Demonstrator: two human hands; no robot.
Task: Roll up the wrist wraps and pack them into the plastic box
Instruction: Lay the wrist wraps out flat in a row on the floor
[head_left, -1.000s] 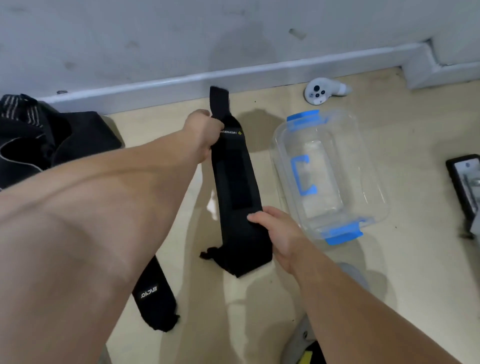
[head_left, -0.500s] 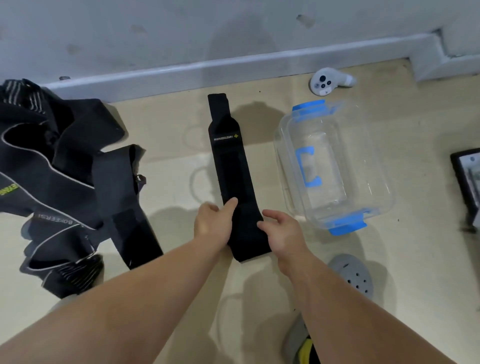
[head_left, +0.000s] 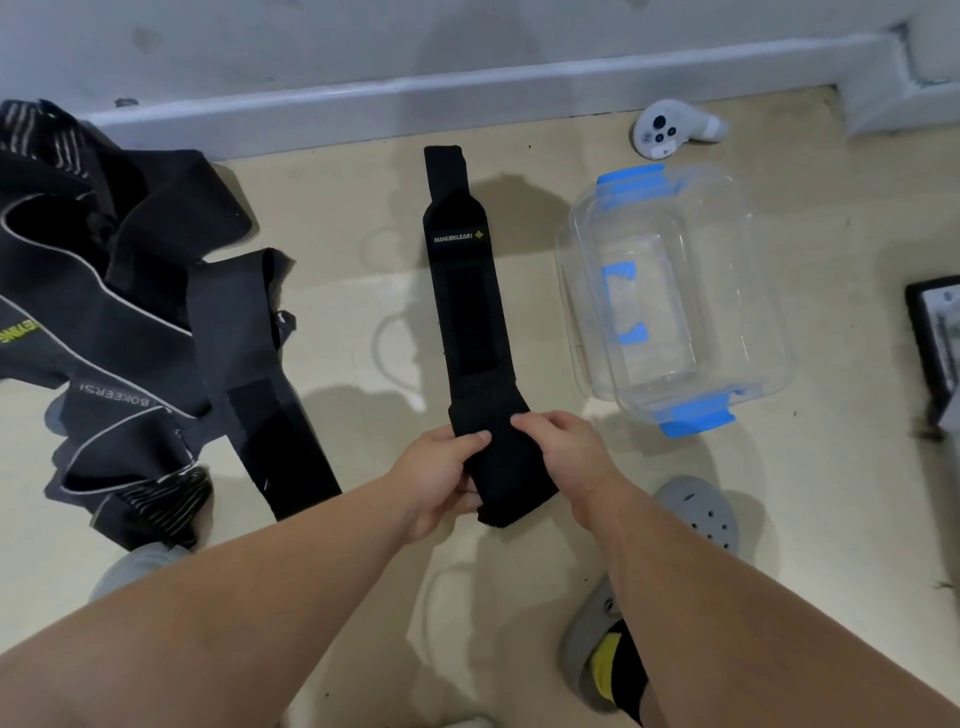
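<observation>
**A:** Where is the wrap lying?

**B:** The long black fabric wrist wrap with white lettering (head_left: 467, 291) is lying flat on the beige floor (head_left: 358, 218). It is running near to far, with its narrow tab pointing at the wall. Its near end is sitting doubled over in a thick fold.

**A:** And the hands?

**B:** Both are working on that fold. The left hand (head_left: 441, 467) is pinching it, with the thumb pressing on top and the fingers curling underneath. The right hand (head_left: 561, 447) is gripping the fold's right side, with its fingers curling over the cloth.

**A:** The box?

**B:** The clear plastic box with blue clips (head_left: 769, 312) is sitting just right of the wrap, not touching it. One clip is facing far, one near.

**A:** What else is lying around?

**B:** A second black strap (head_left: 260, 374) is lying left of the wrap, its far end touching a heap of black garments with pale piping (head_left: 93, 291). A white handheld controller (head_left: 662, 130) is resting far right, near the skirting. A grey perforated clog (head_left: 701, 514) is showing beside the right forearm. A dark-framed object (head_left: 935, 332) is poking in at the right edge, and I cannot tell what it is.
</observation>
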